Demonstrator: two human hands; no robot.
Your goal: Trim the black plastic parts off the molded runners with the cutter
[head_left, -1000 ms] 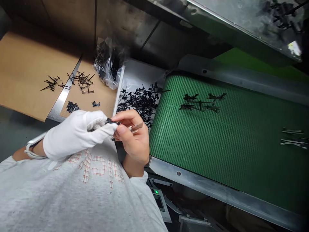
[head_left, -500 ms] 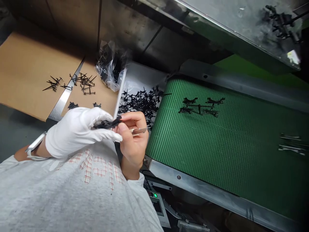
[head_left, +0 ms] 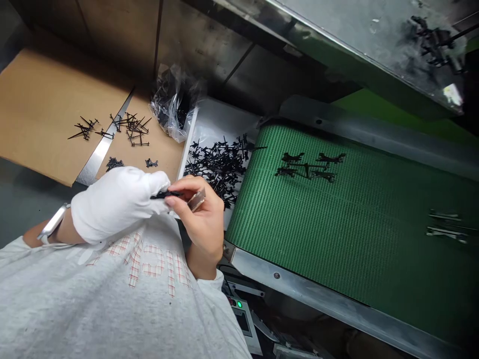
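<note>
My left hand [head_left: 114, 205], in a white glove, is closed around a small black plastic part [head_left: 163, 195]. Only a strip of the part shows between the glove and my other hand. My bare right hand [head_left: 206, 222] pinches the part's near end between thumb and forefinger. Tucked in the same hand is a small thin blade [head_left: 196, 199], its flat side facing up. Both hands meet in front of my shirt, above the near edge of a white tray [head_left: 220, 112] that bears a heap of black plastic parts [head_left: 215, 162].
Cardboard [head_left: 41, 104] on the left carries thin black sprues [head_left: 136, 127] and a metal strip [head_left: 101, 149]. A clear plastic bag [head_left: 174, 109] with black contents stands behind. On the right, a green conveyor belt [head_left: 318, 224] bears black parts [head_left: 310, 167]. A metal shelf [head_left: 337, 35] overhangs it.
My right fingers have shifted left, closer to the glove, and the blade has turned to show its flat side. The glove has closed further over the part. Parts on the belt have shifted slightly left.
</note>
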